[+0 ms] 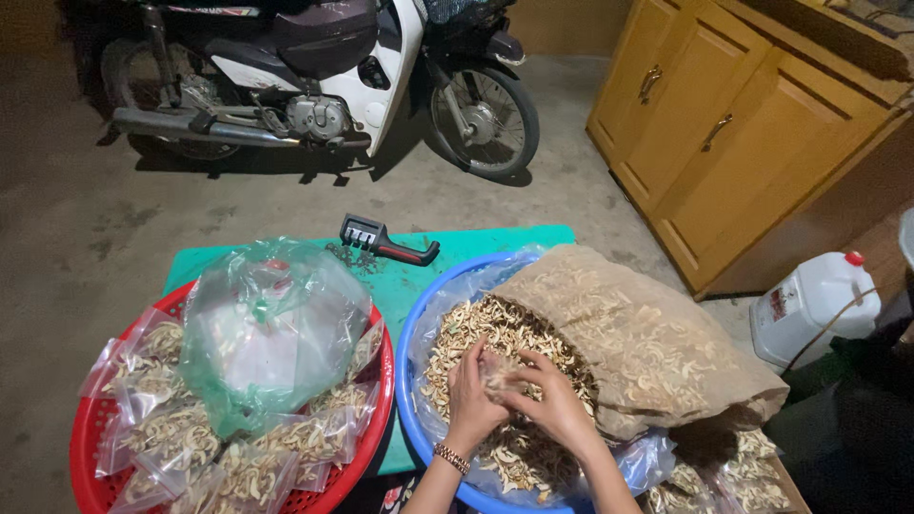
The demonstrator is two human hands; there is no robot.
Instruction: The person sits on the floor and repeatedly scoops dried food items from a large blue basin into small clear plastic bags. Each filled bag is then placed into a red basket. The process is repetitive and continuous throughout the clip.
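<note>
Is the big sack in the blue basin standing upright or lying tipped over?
Tipped over. The big sack lies on its side across the blue basin, its mouth open toward the dried slices spilled beside both hands.

A single view comes from a camera worn on the person's head, looking forward and steeply down. It sits close over the work: the left hand (473, 405) and right hand (557, 409) enter from the bottom edge at lower centre, forearms cut off by the frame. The blue basin (411, 376) and red basket (90, 447) fill the lower half, both partly cropped at the bottom. Farther off, the view takes in the concrete floor (86, 219), with a parked motorbike (324, 76) along the top edge and a wooden cabinet (724, 143) at upper right.
</note>
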